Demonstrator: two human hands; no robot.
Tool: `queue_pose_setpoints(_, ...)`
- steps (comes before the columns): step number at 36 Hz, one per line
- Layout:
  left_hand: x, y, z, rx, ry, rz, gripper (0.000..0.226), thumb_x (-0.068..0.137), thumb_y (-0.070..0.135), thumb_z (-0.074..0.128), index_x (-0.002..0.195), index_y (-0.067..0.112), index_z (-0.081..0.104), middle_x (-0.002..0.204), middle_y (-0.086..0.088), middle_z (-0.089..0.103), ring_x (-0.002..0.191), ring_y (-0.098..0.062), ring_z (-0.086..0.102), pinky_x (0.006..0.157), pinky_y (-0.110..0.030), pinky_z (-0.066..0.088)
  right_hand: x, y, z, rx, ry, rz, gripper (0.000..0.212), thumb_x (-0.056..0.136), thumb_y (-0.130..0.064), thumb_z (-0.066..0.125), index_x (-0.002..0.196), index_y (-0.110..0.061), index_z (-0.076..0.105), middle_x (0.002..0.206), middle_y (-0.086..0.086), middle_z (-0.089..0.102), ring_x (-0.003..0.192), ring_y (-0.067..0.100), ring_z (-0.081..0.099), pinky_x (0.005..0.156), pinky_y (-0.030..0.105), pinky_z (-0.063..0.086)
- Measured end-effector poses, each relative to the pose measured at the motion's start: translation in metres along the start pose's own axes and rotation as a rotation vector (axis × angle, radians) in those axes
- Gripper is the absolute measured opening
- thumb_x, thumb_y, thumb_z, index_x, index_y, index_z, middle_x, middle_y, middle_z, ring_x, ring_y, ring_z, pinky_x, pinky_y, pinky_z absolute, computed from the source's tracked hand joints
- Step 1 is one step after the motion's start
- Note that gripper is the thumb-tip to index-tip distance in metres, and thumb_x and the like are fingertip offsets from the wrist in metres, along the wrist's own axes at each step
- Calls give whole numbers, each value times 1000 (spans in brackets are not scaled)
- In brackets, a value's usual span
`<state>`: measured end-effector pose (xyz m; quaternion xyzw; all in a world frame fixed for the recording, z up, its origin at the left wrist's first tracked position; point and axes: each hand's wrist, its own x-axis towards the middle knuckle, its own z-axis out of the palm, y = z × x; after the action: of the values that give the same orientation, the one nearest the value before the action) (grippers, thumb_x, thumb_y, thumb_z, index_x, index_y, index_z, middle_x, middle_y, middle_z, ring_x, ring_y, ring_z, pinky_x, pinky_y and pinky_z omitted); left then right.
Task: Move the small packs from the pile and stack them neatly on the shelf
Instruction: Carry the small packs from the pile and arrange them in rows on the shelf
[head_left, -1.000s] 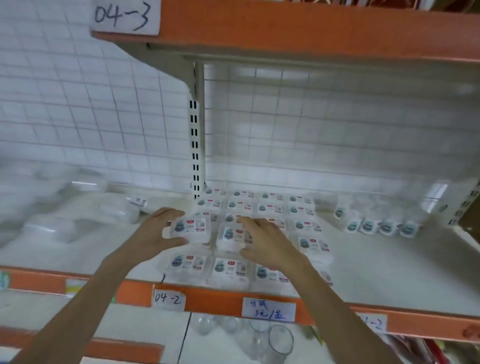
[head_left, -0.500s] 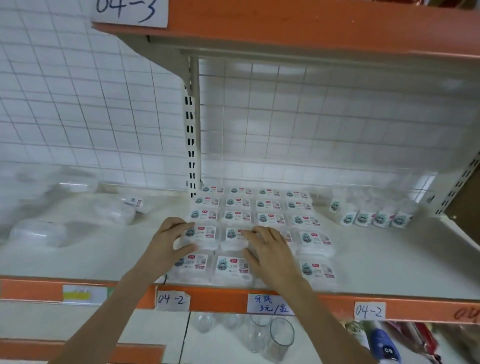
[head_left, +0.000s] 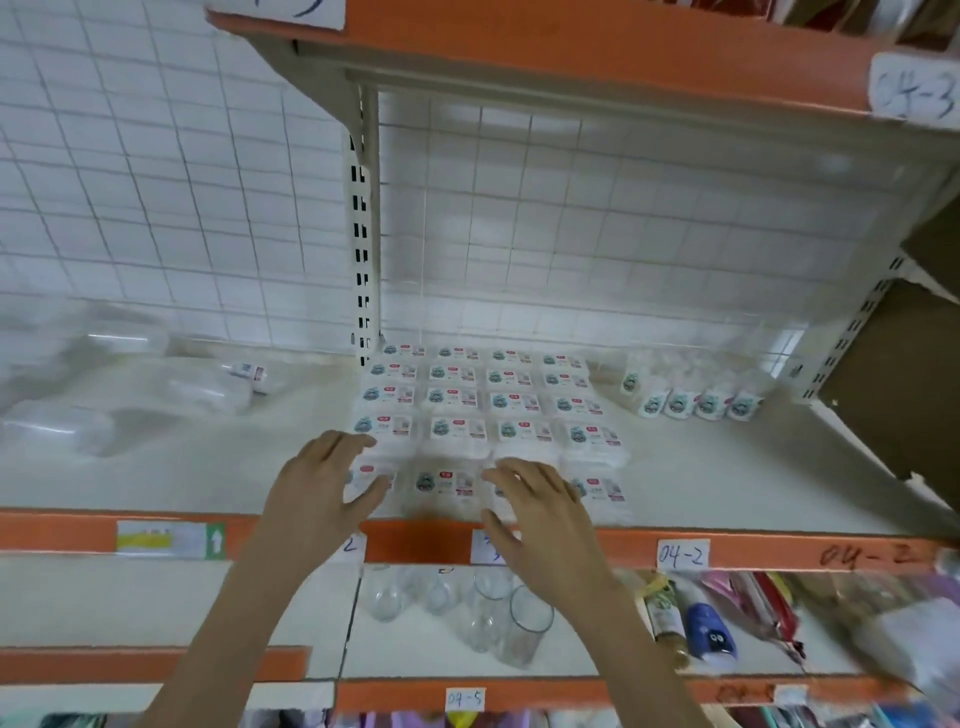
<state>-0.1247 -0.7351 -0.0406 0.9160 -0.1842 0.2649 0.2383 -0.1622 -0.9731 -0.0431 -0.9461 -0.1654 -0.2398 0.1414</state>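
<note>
1. Two hands are out in front of you at the front edge of the shelf (head_left: 727, 483), both with fingers spread and relaxed, holding nothing.
2. Your left hand (head_left: 322, 483) hovers over the front-left corner of the stacked packs (head_left: 457, 410), its fingertips near or on the nearest left pack; whether they touch is hard to tell.
3. Your right hand (head_left: 540, 512) is over the front row, right of centre, with its fingers pointing left and covering one pack there.
4. You have the small packs laid flat in a tidy grid of four columns running from the orange front rail (head_left: 753, 553) back to the wire-grid back panel (head_left: 623, 218), labels facing up.
5. You can see a loose row of similar packs (head_left: 696, 402) standing on edge just right of the grid, near the back.
6. Left of the slotted upright (head_left: 362, 234), blurred clear plastic containers (head_left: 104, 395) lie on the neighbouring bay.
7. Below your wrists, clear drinking glasses (head_left: 498, 618) stand on the lower shelf, with coloured packaged goods (head_left: 727, 618) to their right.
8. Handwritten tags reading 04-2 (head_left: 681, 556) sit on the front rail.
</note>
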Motion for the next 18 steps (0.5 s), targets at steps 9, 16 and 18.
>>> queue_pose_setpoints(9,-139,31,-8,82,29,-250,37,80,38,43,94,12,64,84,-2,62,67,-22,63,55,-29,52,-98,-19,13,177,-183,34,30,77,-40,45,102,-33,59,98,-15,63,83,9,63,67,20,52)
queue_pose_setpoints(16,-223,32,-42,214,-71,-596,45,76,42,46,100,11,68,95,-8,69,78,-28,67,62,-34,53,-116,-61,39,315,-360,-95,38,80,-34,52,115,-24,59,116,-8,59,106,18,57,85,30,49)
queue_pose_setpoints(18,-241,31,-58,247,-32,-623,45,75,43,44,101,13,66,94,-6,68,79,-26,66,63,-32,53,-112,-83,43,368,-454,-160,42,87,-40,45,124,-24,53,126,-9,51,117,16,47,94,28,41)
